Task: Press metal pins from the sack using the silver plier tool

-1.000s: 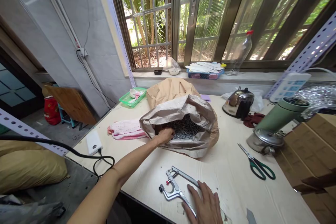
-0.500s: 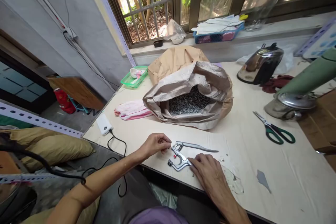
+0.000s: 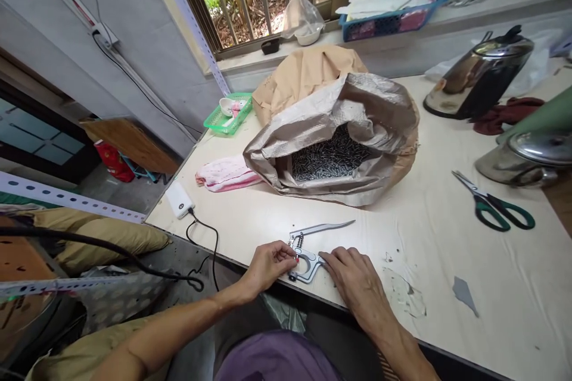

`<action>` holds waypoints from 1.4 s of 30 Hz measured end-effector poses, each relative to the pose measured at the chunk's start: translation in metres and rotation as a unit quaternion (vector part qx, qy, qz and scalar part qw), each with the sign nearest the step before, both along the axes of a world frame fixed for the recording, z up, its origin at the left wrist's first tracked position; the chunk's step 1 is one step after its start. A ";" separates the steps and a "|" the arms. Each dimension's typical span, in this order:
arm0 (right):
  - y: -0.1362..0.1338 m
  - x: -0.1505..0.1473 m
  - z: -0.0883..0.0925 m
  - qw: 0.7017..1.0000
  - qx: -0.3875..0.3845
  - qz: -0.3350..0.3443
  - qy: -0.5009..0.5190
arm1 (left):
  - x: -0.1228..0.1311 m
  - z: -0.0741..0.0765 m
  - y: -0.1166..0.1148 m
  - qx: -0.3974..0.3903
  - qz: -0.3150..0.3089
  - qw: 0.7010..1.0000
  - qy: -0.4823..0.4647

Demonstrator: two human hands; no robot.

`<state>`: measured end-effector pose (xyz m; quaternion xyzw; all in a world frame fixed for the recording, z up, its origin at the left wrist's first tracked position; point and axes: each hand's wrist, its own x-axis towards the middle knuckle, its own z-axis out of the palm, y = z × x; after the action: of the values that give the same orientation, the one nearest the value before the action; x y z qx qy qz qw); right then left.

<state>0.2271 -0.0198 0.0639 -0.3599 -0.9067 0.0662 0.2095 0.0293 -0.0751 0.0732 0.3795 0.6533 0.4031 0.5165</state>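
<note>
Metal snap-fastener pliers (image 3: pixel 309 269) lie near the table's front edge, jaw toward the left and the upper handle spread away. My right hand (image 3: pixel 357 280) rests on the table, its thumb and fingers closed on the end of the lower handle, which they partly cover. The thumb and fingertips of my left hand (image 3: pixel 269 265) are pinched together at the jaw opening, right by the small red tip. Whether a small part sits between those fingertips is hidden. Beyond the pliers, an open paper-lined sack (image 3: pixel 268 158) holds a mass of small dark metal pieces (image 3: pixel 330 158).
Green-handled scissors (image 3: pixel 494 205) and a grey scrap (image 3: pixel 465 296) lie to the right. A kettle (image 3: pixel 482 74) and a metal pot (image 3: pixel 522 161) stand farther back. At left are a white power bank (image 3: pixel 179 199) with a black cable, a pink-white cloth (image 3: pixel 227 174) and a green basket (image 3: pixel 214 122).
My left fingers have moved right and down, from beside the pliers' pivot to the jaw by the red tip. The pliers have turned slightly, and the camera view has shifted.
</note>
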 end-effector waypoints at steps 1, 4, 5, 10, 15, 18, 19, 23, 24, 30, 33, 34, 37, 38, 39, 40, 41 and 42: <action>-0.001 -0.001 0.001 1.000 0.001 -0.008 0.010 | 0.000 0.001 0.000 -0.003 0.006 1.000 -0.009; -0.005 -0.005 0.007 0.999 -0.003 -0.003 0.052 | 0.001 0.007 0.002 -0.022 0.019 0.998 -0.054; -0.006 -0.007 0.009 0.998 -0.013 0.014 0.062 | 0.002 0.010 0.003 -0.031 0.022 0.997 -0.069; -0.010 -0.022 0.019 0.994 -0.043 0.059 0.080 | 0.004 0.019 0.005 -0.063 0.030 0.989 -0.132; -0.013 -0.032 0.018 0.994 -0.034 0.050 0.095 | 0.000 0.020 0.002 -0.100 0.016 0.985 -0.138; -0.016 -0.032 0.017 0.994 -0.028 0.050 0.090 | -0.004 0.019 0.001 -0.125 -0.014 0.985 -0.115; -0.017 -0.031 0.018 0.994 -0.027 0.052 0.087 | -0.005 0.019 0.000 -0.132 -0.014 0.985 -0.105; -0.015 -0.014 0.014 0.997 -0.006 0.015 0.072 | -0.006 0.018 0.001 -0.148 0.021 0.987 -0.057; -0.013 -0.007 0.012 0.998 0.003 -0.003 0.066 | -0.006 0.017 0.002 -0.153 0.023 0.987 -0.049; -0.011 0.016 -0.008 0.998 0.037 -0.034 0.028 | -0.006 0.009 0.004 -0.172 -0.003 0.985 0.011; -0.014 0.015 -0.015 0.998 0.041 -0.041 0.033 | -0.006 0.007 0.005 -0.176 -0.019 0.983 0.045; -0.014 0.014 -0.017 0.998 0.041 -0.045 0.035 | -0.005 0.006 0.005 -0.178 -0.024 0.982 0.055; -0.015 0.013 -0.019 0.998 0.032 -0.047 0.034 | -0.005 0.006 0.005 -0.180 -0.032 0.980 0.075; -0.015 0.013 -0.020 0.998 0.027 -0.044 0.036 | -0.004 0.006 0.005 -0.180 -0.036 0.980 0.079; -0.015 0.013 -0.020 0.998 0.021 -0.040 0.038 | -0.004 0.006 0.006 -0.179 -0.041 0.980 0.082; -0.015 0.014 -0.020 0.998 0.016 -0.036 0.041 | -0.004 0.007 0.006 -0.180 -0.046 0.979 0.084; -0.015 0.014 -0.019 0.998 0.012 -0.033 0.044 | -0.004 0.007 0.007 -0.181 -0.053 0.978 0.087; -0.015 0.015 -0.019 0.998 0.009 -0.032 0.047 | -0.004 0.008 0.007 -0.183 -0.061 0.977 0.090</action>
<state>0.2417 -0.0346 0.0451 -0.3830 -0.8846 0.0681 0.2572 0.0250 -0.0678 0.0809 0.3528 0.7355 0.2083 0.5396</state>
